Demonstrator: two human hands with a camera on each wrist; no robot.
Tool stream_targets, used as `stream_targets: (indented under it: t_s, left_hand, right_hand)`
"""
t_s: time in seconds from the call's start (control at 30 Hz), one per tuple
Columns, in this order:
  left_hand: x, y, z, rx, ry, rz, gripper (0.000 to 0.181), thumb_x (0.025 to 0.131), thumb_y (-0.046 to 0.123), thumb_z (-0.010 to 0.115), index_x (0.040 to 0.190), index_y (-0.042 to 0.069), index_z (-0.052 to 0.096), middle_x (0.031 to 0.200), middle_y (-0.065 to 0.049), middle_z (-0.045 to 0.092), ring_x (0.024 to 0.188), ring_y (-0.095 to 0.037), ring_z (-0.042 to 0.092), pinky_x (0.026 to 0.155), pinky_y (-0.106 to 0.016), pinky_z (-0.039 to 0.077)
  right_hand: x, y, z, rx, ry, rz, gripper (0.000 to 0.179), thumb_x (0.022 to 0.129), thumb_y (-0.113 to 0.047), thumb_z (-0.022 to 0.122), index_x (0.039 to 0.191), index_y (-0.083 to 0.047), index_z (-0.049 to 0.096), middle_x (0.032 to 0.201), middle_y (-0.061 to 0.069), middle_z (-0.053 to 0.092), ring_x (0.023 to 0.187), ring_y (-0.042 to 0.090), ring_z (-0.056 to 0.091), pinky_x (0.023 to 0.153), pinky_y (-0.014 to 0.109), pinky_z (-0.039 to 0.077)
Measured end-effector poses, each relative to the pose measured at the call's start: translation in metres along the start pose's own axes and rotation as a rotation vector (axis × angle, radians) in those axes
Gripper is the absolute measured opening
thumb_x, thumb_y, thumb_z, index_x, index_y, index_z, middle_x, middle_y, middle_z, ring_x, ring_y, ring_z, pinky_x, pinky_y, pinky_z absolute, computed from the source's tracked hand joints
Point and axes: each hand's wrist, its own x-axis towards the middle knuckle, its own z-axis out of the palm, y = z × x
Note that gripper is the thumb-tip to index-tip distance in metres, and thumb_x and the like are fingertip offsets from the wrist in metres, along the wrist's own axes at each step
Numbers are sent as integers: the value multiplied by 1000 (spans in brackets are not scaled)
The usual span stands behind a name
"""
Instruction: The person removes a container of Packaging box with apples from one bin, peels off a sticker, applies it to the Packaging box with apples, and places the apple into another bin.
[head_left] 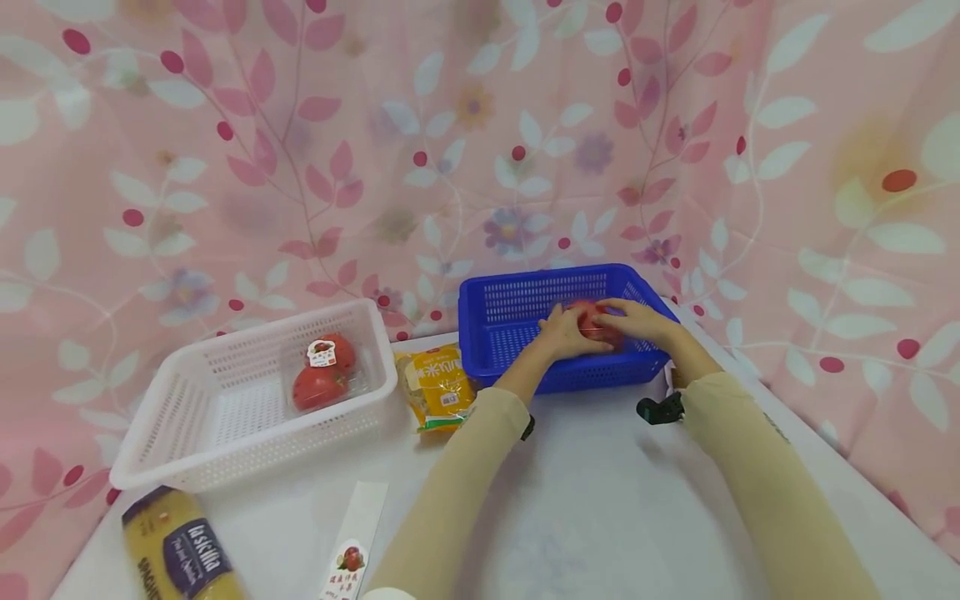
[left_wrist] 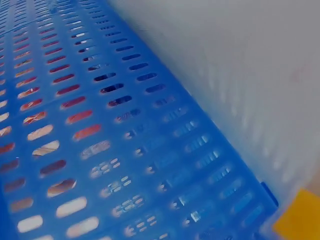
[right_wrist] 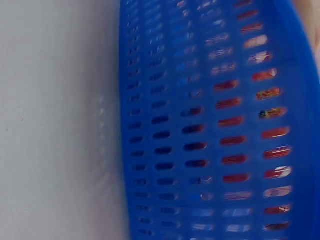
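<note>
A pack of red fruit (head_left: 606, 335) lies inside the blue basket (head_left: 525, 283) in the head view. Its clear wrapping glints between the fingers, and the fruit's exact kind is partly hidden. My left hand (head_left: 564, 335) grips the pack from the left, reaching over the basket's front rim. From the right, my right hand (head_left: 639, 320) holds it with bent fingers. Through slots of the basket wall (left_wrist: 95, 100), the left wrist view shows bits of red. More red fruit (right_wrist: 232, 140) shows through the slots in the right wrist view; neither wrist view shows the grips.
Left stands a white basket (head_left: 247, 433) holding a clear pack of tomatoes (head_left: 320, 387). A yellow food bag (head_left: 438, 385) sits between the baskets. Near the front left lie a spaghetti packet (head_left: 180, 542) and a white paper strip (head_left: 360, 517). A patterned curtain (head_left: 420, 100) hangs behind.
</note>
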Motion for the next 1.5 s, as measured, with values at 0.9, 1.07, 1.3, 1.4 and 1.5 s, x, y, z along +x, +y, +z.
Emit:
stream_targets:
  t_s: [0.9,1.07,1.3,1.4,1.5]
  left_hand:
    - [-103,-10,-96,87,259,152,65,80,56,59,134,22,48,141,-14,35,127,-30,34,88,-42,46]
    - [-140,-15,-114,117,265,134,65,79,58,59,135,26,48,144,-11,32,127,-33,35,87,-46,46]
    - [-200,-23,-123,137,286,163,61,79,49,66,132,22,52,142,-12,34,124,-35,40,87,-49,44]
    - [-224,-27,-122,136,302,238,57,79,41,69,129,18,54,140,-14,37,120,-35,44,86,-46,46]
    - [-250,-31,-121,157,297,307,56,79,36,70,129,16,55,139,-15,38,115,-32,49,83,-41,48]
  right_hand:
    - [-45,-106,17,3,221,-313,55,92,-38,52,136,-7,42,142,23,30,130,44,24,93,63,30]
    - [-62,-128,30,10,222,-359,53,91,-38,54,136,-13,44,144,23,26,132,43,20,91,65,30]
    - [-88,-150,57,28,190,-447,50,90,-34,58,133,-12,48,145,25,24,128,44,30,86,58,41]
    - [-101,-154,67,39,173,-476,49,89,-32,59,132,-13,49,145,24,24,122,43,38,82,54,46]
    - [-116,-157,79,54,140,-502,47,88,-31,61,132,-15,50,145,23,26,116,39,46,79,49,49]
